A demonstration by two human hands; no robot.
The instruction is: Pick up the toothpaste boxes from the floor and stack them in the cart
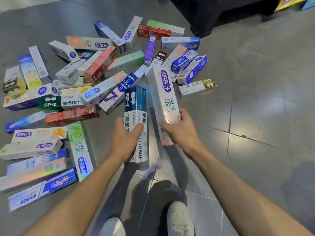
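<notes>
Each hand (125, 138) (181, 128) grips one toothpaste box (135, 106) (163, 96).

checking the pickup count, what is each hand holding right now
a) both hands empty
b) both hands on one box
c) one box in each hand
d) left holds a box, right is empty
c: the left hand grips the blue and white SP-1 box, and the right hand grips the long white and pink box, two separate boxes.
</notes>
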